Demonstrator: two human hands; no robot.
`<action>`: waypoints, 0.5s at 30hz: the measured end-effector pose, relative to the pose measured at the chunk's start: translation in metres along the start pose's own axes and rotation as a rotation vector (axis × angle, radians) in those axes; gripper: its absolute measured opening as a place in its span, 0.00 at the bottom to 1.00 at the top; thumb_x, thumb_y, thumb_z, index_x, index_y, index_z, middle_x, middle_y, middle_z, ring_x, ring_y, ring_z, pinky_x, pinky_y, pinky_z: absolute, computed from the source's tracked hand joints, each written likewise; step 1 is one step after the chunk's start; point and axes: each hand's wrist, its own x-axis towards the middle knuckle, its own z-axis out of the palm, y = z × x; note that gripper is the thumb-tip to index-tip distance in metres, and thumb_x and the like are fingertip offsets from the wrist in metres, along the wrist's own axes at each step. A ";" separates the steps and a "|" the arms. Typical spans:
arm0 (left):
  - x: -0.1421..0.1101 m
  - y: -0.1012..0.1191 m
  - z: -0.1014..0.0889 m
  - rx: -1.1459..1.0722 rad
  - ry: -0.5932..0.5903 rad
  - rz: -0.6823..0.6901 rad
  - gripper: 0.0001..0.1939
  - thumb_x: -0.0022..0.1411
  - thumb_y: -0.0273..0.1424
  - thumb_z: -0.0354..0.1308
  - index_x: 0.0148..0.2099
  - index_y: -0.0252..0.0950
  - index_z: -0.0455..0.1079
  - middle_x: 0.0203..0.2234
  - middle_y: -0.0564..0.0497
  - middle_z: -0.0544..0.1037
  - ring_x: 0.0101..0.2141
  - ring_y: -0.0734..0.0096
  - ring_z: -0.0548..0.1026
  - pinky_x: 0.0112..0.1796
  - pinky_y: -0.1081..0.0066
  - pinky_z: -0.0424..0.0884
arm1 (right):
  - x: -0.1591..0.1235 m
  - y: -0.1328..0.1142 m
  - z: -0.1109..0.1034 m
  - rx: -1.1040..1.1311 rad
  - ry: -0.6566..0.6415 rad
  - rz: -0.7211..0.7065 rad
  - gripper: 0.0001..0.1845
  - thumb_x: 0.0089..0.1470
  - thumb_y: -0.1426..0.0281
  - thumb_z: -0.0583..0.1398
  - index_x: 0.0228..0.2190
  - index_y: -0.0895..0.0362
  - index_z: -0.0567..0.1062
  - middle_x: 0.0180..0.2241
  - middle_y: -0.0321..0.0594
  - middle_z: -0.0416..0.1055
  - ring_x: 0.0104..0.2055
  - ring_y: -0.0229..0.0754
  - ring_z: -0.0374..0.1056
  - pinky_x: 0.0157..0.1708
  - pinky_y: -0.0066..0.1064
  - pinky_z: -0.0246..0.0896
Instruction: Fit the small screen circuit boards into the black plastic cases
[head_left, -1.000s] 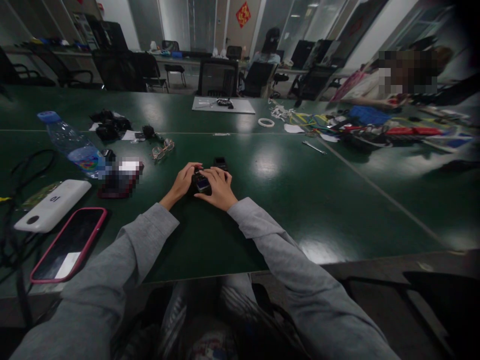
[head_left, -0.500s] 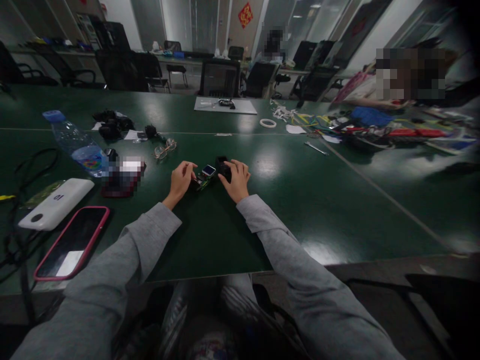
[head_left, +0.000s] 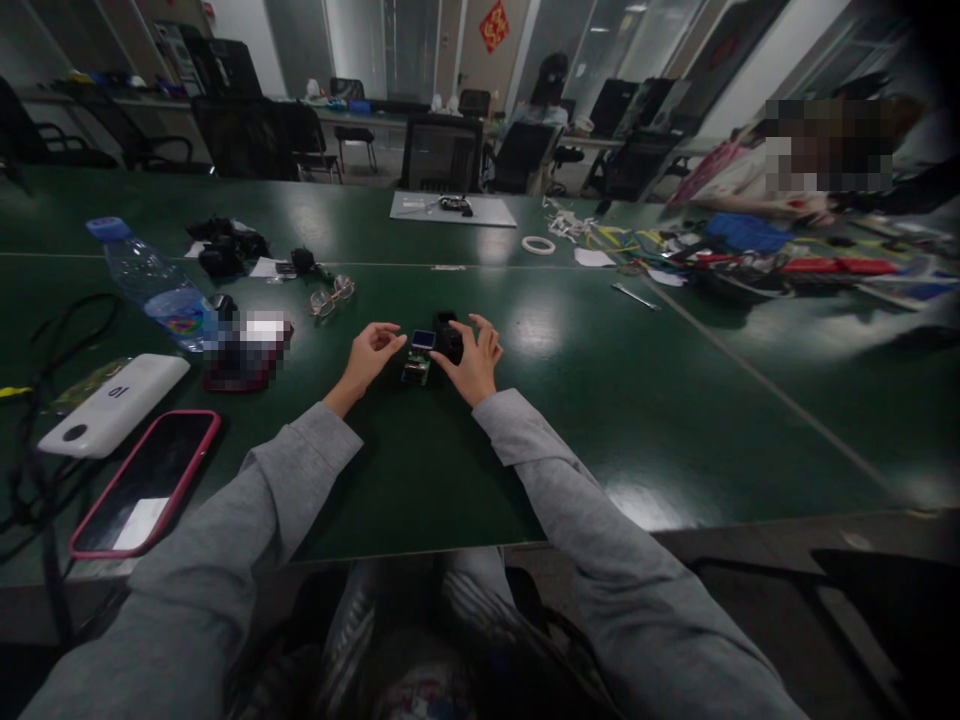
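Observation:
A small green circuit board point(head_left: 416, 370) with a little screen point(head_left: 424, 341) at its far end lies on the dark green table between my hands. Just left of it is my left hand point(head_left: 369, 355), thumb and fingers apart and holding nothing, the thumb tip close to the screen. A black boxy case point(head_left: 448, 338) sits to the right of the screen, partly covered by my right hand point(head_left: 474, 362). The right thumb reaches to the board's edge, while the other fingers are spread and raised by the case. Whether the thumb presses on the board, I cannot tell.
On the left are a clear bottle point(head_left: 161, 300), a white power bank point(head_left: 116, 405), a pink-cased phone point(head_left: 150, 480) and black cables. Eyeglasses point(head_left: 332, 296) lie beyond my left hand. Tape point(head_left: 538, 245), a metal tool point(head_left: 636, 297) and tangled wires are right, near another person.
The board has turned to point more straight away from me. My left hand has come off it and its fingers have parted. My right thumb has reached toward the board, and the index finger has lifted.

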 end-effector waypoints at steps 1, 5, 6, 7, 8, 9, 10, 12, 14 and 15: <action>0.001 -0.002 -0.001 0.017 -0.040 0.007 0.16 0.53 0.34 0.66 0.44 0.35 0.71 0.33 0.50 0.76 0.34 0.73 0.74 0.38 0.70 0.70 | 0.000 0.000 0.000 -0.003 0.002 0.009 0.30 0.54 0.54 0.62 0.55 0.51 0.66 0.59 0.52 0.53 0.61 0.59 0.51 0.54 0.55 0.53; 0.001 -0.009 -0.002 0.109 -0.115 0.018 0.18 0.53 0.34 0.66 0.45 0.35 0.71 0.37 0.48 0.76 0.36 0.71 0.74 0.41 0.66 0.69 | 0.002 0.002 0.003 0.008 0.019 0.045 0.30 0.54 0.54 0.63 0.54 0.53 0.66 0.58 0.52 0.54 0.61 0.59 0.51 0.54 0.55 0.53; 0.001 -0.010 -0.002 0.129 -0.115 0.013 0.18 0.53 0.33 0.66 0.46 0.35 0.71 0.38 0.47 0.76 0.36 0.70 0.74 0.41 0.65 0.69 | 0.003 0.003 0.003 0.008 0.018 0.047 0.30 0.54 0.54 0.63 0.54 0.54 0.66 0.58 0.52 0.54 0.60 0.58 0.52 0.54 0.54 0.53; 0.001 -0.009 -0.002 0.142 -0.115 0.009 0.19 0.53 0.34 0.66 0.47 0.35 0.71 0.41 0.46 0.76 0.37 0.70 0.74 0.41 0.65 0.69 | 0.003 0.003 0.004 0.006 0.017 0.047 0.30 0.54 0.54 0.63 0.54 0.54 0.66 0.57 0.52 0.55 0.60 0.58 0.52 0.54 0.54 0.54; 0.001 -0.008 -0.002 0.151 -0.119 0.009 0.20 0.53 0.34 0.66 0.48 0.36 0.70 0.44 0.44 0.76 0.38 0.69 0.74 0.42 0.64 0.69 | 0.003 0.004 0.005 0.002 0.016 0.047 0.30 0.54 0.53 0.62 0.53 0.54 0.67 0.57 0.53 0.55 0.60 0.58 0.53 0.54 0.54 0.54; 0.000 -0.006 -0.002 0.157 -0.130 0.013 0.21 0.54 0.34 0.66 0.50 0.36 0.69 0.47 0.43 0.75 0.40 0.67 0.74 0.43 0.63 0.69 | 0.003 0.005 0.005 -0.003 0.016 0.046 0.30 0.54 0.53 0.62 0.53 0.54 0.67 0.57 0.53 0.55 0.60 0.58 0.53 0.54 0.54 0.55; 0.000 -0.004 -0.002 0.163 -0.148 0.021 0.22 0.55 0.34 0.65 0.52 0.37 0.69 0.50 0.42 0.74 0.43 0.65 0.74 0.44 0.62 0.69 | 0.003 0.005 0.006 -0.005 0.016 0.046 0.30 0.55 0.52 0.61 0.54 0.54 0.67 0.57 0.53 0.56 0.60 0.58 0.53 0.54 0.55 0.55; -0.001 -0.001 -0.002 0.179 -0.200 0.044 0.24 0.57 0.34 0.63 0.55 0.38 0.67 0.56 0.42 0.71 0.50 0.61 0.72 0.49 0.58 0.68 | 0.003 0.007 0.007 0.001 0.010 0.050 0.31 0.56 0.51 0.60 0.55 0.54 0.66 0.58 0.53 0.55 0.61 0.58 0.53 0.54 0.55 0.56; -0.001 0.002 -0.002 0.197 -0.264 0.061 0.25 0.59 0.33 0.61 0.58 0.38 0.65 0.59 0.42 0.69 0.56 0.58 0.69 0.54 0.54 0.64 | 0.003 0.008 0.009 0.028 -0.016 0.053 0.31 0.57 0.51 0.58 0.56 0.54 0.65 0.59 0.53 0.55 0.62 0.57 0.53 0.55 0.55 0.56; -0.001 0.002 -0.003 0.199 -0.292 0.068 0.25 0.60 0.32 0.60 0.59 0.38 0.64 0.59 0.42 0.68 0.57 0.58 0.68 0.56 0.53 0.62 | 0.004 0.009 0.010 0.050 -0.037 0.054 0.31 0.58 0.52 0.58 0.57 0.54 0.64 0.59 0.53 0.55 0.62 0.57 0.53 0.56 0.54 0.57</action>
